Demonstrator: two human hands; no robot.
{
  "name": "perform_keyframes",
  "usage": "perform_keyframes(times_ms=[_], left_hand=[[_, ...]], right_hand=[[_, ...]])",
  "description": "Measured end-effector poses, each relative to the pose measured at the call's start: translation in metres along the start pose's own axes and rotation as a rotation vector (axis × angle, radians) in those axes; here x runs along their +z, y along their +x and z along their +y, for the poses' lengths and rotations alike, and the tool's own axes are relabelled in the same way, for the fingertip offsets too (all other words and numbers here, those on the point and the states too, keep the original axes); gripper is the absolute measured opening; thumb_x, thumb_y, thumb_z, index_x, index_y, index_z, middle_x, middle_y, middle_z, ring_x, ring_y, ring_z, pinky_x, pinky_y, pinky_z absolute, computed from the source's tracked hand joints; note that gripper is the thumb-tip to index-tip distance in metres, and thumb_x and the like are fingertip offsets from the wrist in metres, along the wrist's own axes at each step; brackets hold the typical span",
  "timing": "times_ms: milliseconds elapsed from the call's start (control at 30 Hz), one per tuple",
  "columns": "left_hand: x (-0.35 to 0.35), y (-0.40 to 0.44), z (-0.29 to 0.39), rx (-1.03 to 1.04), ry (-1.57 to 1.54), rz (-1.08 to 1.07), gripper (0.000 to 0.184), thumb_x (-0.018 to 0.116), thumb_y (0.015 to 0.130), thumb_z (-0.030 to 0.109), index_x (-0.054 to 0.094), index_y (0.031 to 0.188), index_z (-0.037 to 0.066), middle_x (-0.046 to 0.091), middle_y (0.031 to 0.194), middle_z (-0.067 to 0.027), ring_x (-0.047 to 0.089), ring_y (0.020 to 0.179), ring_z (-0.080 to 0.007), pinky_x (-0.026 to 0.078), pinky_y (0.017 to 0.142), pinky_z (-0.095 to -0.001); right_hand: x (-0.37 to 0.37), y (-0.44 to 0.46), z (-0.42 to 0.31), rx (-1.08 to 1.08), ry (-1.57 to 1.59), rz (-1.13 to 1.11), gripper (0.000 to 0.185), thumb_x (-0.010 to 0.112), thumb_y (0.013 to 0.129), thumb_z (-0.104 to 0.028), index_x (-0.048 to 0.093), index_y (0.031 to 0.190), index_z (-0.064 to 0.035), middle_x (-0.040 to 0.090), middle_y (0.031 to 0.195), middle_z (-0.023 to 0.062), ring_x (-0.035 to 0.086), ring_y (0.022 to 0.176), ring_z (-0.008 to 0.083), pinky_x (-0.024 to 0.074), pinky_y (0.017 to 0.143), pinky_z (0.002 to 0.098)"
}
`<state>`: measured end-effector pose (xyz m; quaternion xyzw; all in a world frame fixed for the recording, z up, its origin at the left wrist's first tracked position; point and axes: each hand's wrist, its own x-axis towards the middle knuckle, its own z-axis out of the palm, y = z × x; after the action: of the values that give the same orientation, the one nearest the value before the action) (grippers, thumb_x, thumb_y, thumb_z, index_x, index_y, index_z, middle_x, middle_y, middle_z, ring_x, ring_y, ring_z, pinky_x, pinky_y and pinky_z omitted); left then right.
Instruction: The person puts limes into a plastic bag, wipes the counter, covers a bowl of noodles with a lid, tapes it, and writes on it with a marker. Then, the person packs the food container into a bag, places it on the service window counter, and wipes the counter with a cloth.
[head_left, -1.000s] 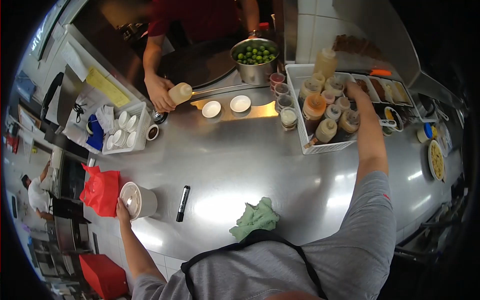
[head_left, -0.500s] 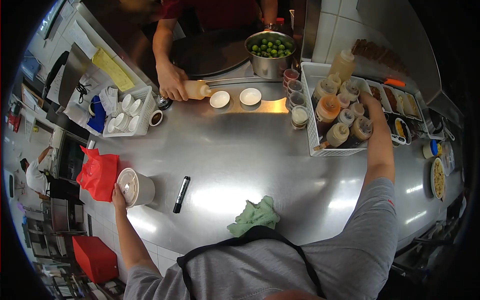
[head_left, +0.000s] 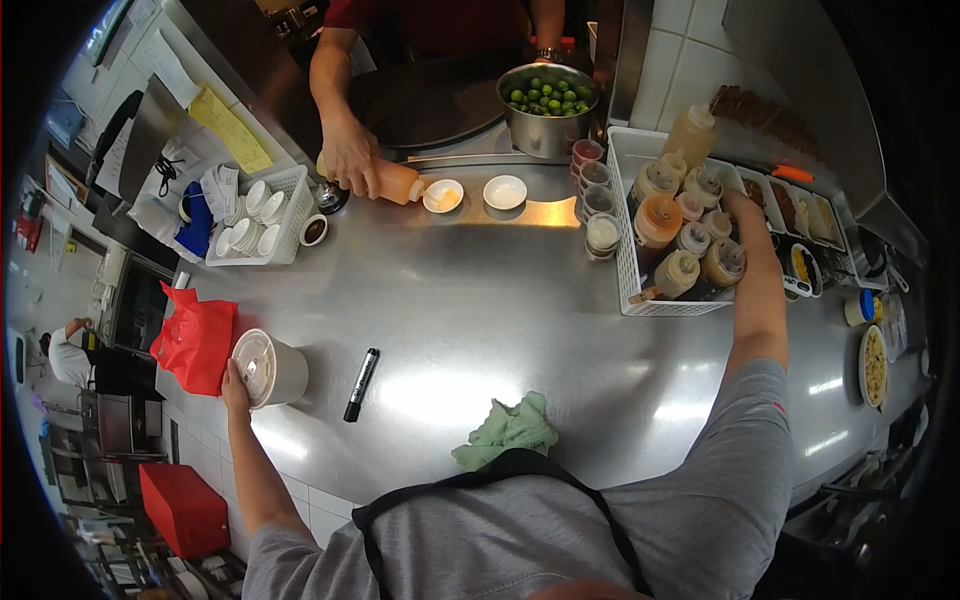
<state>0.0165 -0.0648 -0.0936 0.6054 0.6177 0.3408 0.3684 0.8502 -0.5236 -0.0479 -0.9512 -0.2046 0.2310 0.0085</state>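
Note:
At the left of the steel counter, my left hand [head_left: 235, 390] is wrapped against the side of a white lidded tub [head_left: 284, 375], which stands tilted in the view. A red bag [head_left: 198, 342] sits right beside that tub. My right arm stretches to the far right, where my right hand [head_left: 741, 208] is at the right side of a white plastic basket [head_left: 632, 262]. Several squeeze bottles [head_left: 657, 220] with sauces fill the basket. They and the basket edge hide my fingers, so their grip does not show.
Across the counter, a co-worker's hand [head_left: 352, 165] tips a squeeze bottle [head_left: 397, 183] over a small white dish [head_left: 443, 198]; another dish [head_left: 505, 192] is beside it. A pot of limes [head_left: 550, 128], a marker [head_left: 362, 385], a green cloth [head_left: 508, 432] and a basket of small cups [head_left: 292, 205] are around.
The co-worker's bottle has tilted further, and orange sauce now shows in the dish under its tip. My own hands stay where they were; the view has shifted slightly.

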Motion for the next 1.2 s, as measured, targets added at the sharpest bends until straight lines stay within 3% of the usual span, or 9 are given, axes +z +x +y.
perform_keyframes(times_ms=[133, 233, 433, 567, 667, 700, 833, 900, 1200], left_hand=[[-0.001, 0.000, 0.001, -0.010, 0.015, -0.007, 0.055, 0.040, 0.090, 0.046, 0.053, 0.108, -0.005, 0.058, 0.097, -0.0103, 0.054, 0.086, -0.0167, 0.042, 0.077, -0.0278], [0.000, 0.002, -0.001, 0.001, 0.027, 0.019, 0.056, 0.040, 0.090, 0.046, 0.053, 0.108, -0.005, 0.058, 0.097, -0.0111, 0.054, 0.087, -0.0177, 0.042, 0.078, -0.0285], [0.001, 0.002, -0.002, 0.031, 0.063, 0.038, 0.056, 0.040, 0.090, 0.046, 0.054, 0.106, -0.005, 0.059, 0.096, -0.0124, 0.054, 0.086, -0.0187, 0.041, 0.078, -0.0291], [0.001, 0.012, -0.011, 0.067, 0.127, 0.060, 0.057, 0.041, 0.088, 0.047, 0.058, 0.096, -0.007, 0.060, 0.088, -0.0159, 0.056, 0.080, -0.0219, 0.042, 0.073, -0.0331], [0.004, 0.007, -0.008, 0.144, 0.147, 0.105, 0.057, 0.041, 0.088, 0.047, 0.058, 0.093, -0.008, 0.061, 0.088, -0.0184, 0.056, 0.080, -0.0240, 0.043, 0.073, -0.0339], [0.006, 0.008, -0.007, 0.164, 0.179, 0.109, 0.057, 0.041, 0.088, 0.046, 0.058, 0.093, -0.008, 0.061, 0.089, -0.0188, 0.057, 0.080, -0.0247, 0.043, 0.073, -0.0340], [0.010, 0.003, -0.003, 0.126, 0.003, 0.036, 0.055, 0.041, 0.088, 0.044, 0.057, 0.095, -0.009, 0.060, 0.091, -0.0208, 0.057, 0.083, -0.0271, 0.043, 0.076, -0.0355], [0.010, 0.004, -0.004, 0.139, 0.037, 0.061, 0.054, 0.042, 0.088, 0.043, 0.057, 0.095, -0.008, 0.060, 0.091, -0.0207, 0.057, 0.083, -0.0269, 0.043, 0.076, -0.0355], [0.015, 0.010, -0.010, 0.151, -0.002, 0.080, 0.050, 0.044, 0.087, 0.041, 0.058, 0.095, -0.006, 0.061, 0.088, -0.0186, 0.057, 0.081, -0.0263, 0.042, 0.074, -0.0355]], right_hand=[[-0.002, -0.016, -0.011, 0.039, 0.003, -0.022, 0.059, 0.035, 0.084, -0.043, 0.045, 0.121, 0.0013, 0.044, 0.127, 0.0206, 0.043, 0.117, 0.0307, 0.0300, 0.096, 0.0395], [0.011, -0.005, -0.009, 0.087, -0.019, 0.226, 0.025, 0.050, 0.079, -0.005, 0.059, 0.101, 0.0005, 0.058, 0.105, 0.0198, 0.057, 0.096, 0.0307, 0.0442, 0.082, 0.0389], [0.019, 0.004, 0.017, -0.152, -0.079, 0.521, 0.020, 0.063, 0.069, -0.010, 0.061, 0.086, 0.0007, 0.061, 0.085, 0.0221, 0.059, 0.083, 0.0341, 0.0460, 0.070, 0.0386], [0.014, -0.011, 0.020, -0.275, 0.213, 0.833, 0.013, 0.062, 0.072, -0.009, 0.061, 0.083, -0.0018, 0.062, 0.074, 0.0161, 0.060, 0.070, 0.0267, 0.0461, 0.065, 0.0356], [0.008, -0.027, 0.027, -0.247, 1.255, 0.898, 0.015, 0.067, 0.075, -0.014, 0.062, 0.085, -0.0045, 0.059, 0.069, 0.0009, 0.052, 0.060, 0.0078, 0.0406, 0.051, 0.0235], [0.009, -0.034, 0.032, -0.252, 1.258, 0.916, 0.015, 0.067, 0.075, -0.014, 0.062, 0.085, -0.0045, 0.059, 0.069, 0.0009, 0.052, 0.060, 0.0078, 0.0406, 0.051, 0.0235], [0.028, -0.097, 0.071, -0.457, 2.152, 0.898, 0.018, 0.061, 0.081, -0.007, 0.057, 0.098, -0.0017, 0.057, 0.080, 0.0039, 0.050, 0.064, 0.0087, 0.0392, 0.053, 0.0200], [0.059, -0.136, 0.094, -0.586, 2.146, 0.964, 0.021, 0.062, 0.081, -0.008, 0.056, 0.099, -0.0013, 0.056, 0.084, 0.0032, 0.050, 0.071, 0.0078, 0.0401, 0.057, 0.0192], [0.188, -0.314, 0.126, -0.321, 2.069, 1.089, 0.015, 0.060, 0.083, -0.009, 0.056, 0.096, -0.0043, 0.058, 0.086, 0.0019, 0.052, 0.072, 0.0073, 0.0425, 0.061, 0.0182]])
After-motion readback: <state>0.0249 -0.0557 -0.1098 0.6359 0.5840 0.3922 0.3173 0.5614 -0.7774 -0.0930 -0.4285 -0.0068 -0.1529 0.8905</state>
